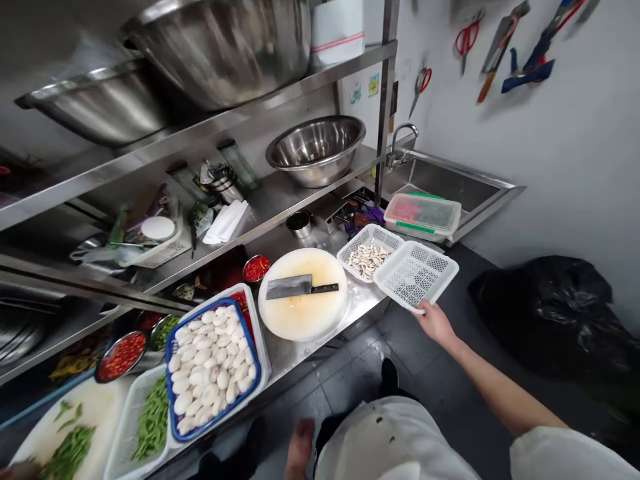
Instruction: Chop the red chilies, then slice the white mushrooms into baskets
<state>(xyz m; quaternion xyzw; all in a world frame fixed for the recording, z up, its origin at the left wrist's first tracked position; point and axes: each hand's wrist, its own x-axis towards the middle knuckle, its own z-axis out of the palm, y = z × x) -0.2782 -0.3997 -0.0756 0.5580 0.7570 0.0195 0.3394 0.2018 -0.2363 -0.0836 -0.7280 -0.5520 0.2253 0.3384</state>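
My right hand (433, 321) grips the near edge of a white plastic basket (417, 275), which has nothing in it. Touching it on the left is another white basket (369, 252) with sliced mushrooms. My left hand (302, 443) hangs low by my body, blurred and holding nothing that I can make out. On the round white cutting board (305, 317) lies a cleaver (290, 287), its black handle pointing right. Left of the board, a blue-rimmed basket (213, 367) is full of whole white mushrooms.
Green peppers fill a white basket (150, 427); cut red peppers fill a bowl (121, 355). Another person's hand (26, 469) is at the lower left. A lidded container (423, 215) stands by the sink (493, 179). Steel bowls (317, 152) rest on shelves. Black bags (555, 313) lie right.
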